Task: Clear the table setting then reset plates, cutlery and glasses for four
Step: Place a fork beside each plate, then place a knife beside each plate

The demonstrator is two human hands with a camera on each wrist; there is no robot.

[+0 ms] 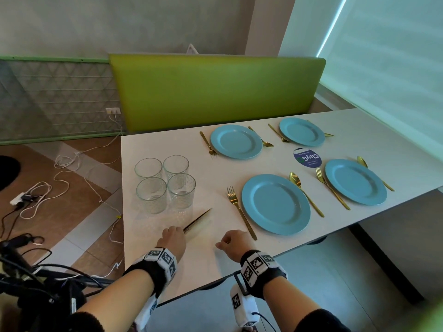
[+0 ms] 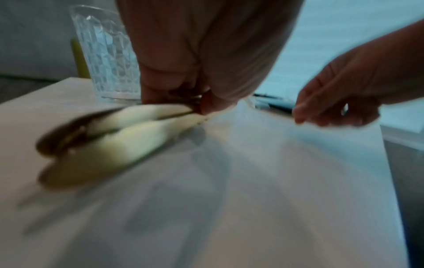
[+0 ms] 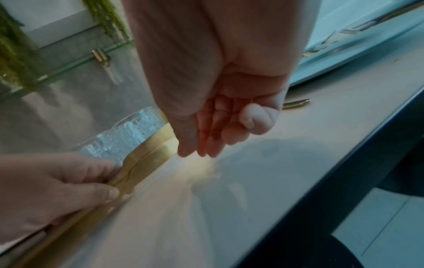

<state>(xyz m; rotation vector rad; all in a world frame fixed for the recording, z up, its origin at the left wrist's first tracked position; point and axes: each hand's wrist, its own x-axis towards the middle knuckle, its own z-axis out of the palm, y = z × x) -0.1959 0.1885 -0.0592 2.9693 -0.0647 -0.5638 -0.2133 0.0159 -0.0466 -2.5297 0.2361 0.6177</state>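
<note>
White table (image 1: 167, 264) is laid with four blue plates (image 1: 275, 204); four glasses (image 1: 165, 183) are grouped near its left edge. Gold knives (image 1: 197, 220) are pinched by the left hand (image 1: 173, 240) just beside them. Right hand (image 1: 233, 243) is kept loosely curled, holding nothing.

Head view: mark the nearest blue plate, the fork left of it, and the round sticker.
nearest blue plate (image 1: 275, 204), head view, plate centre.
fork (image 1: 241, 213), head view, mid handle.
round sticker (image 1: 307, 157), head view, centre of the blue face.
</note>
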